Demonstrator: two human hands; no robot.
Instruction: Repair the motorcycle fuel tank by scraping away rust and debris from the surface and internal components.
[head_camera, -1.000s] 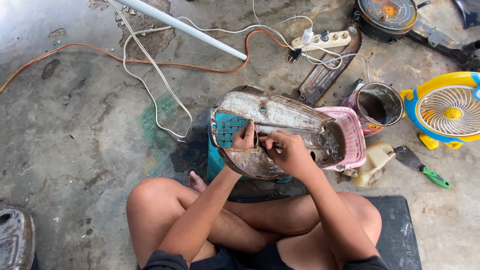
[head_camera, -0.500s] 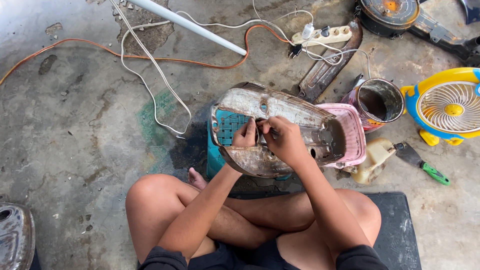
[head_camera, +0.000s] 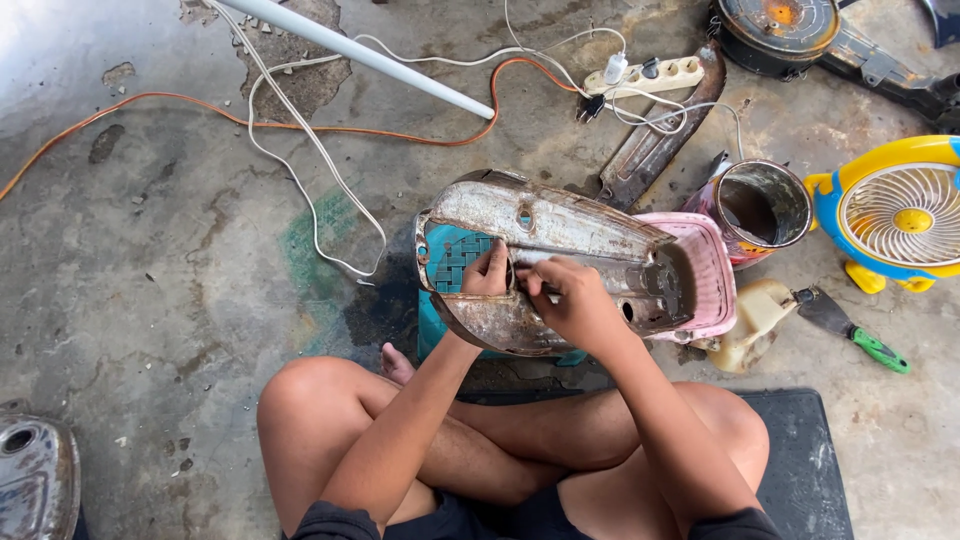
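Gripping rusty metal cover (head_camera: 560, 225): left hand (head_camera: 487, 275), right hand (head_camera: 570, 300).

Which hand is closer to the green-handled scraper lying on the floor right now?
Right. The right hand rests on the rusty metal cover, on the side toward the scraper; the left hand sits beside it, farther away.

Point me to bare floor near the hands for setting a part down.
Freest: concrete left of the rusty metal cover, below the orange cable and past the white cord. Crowded: right side, with tin can, toy fan, scraper; power strip above.
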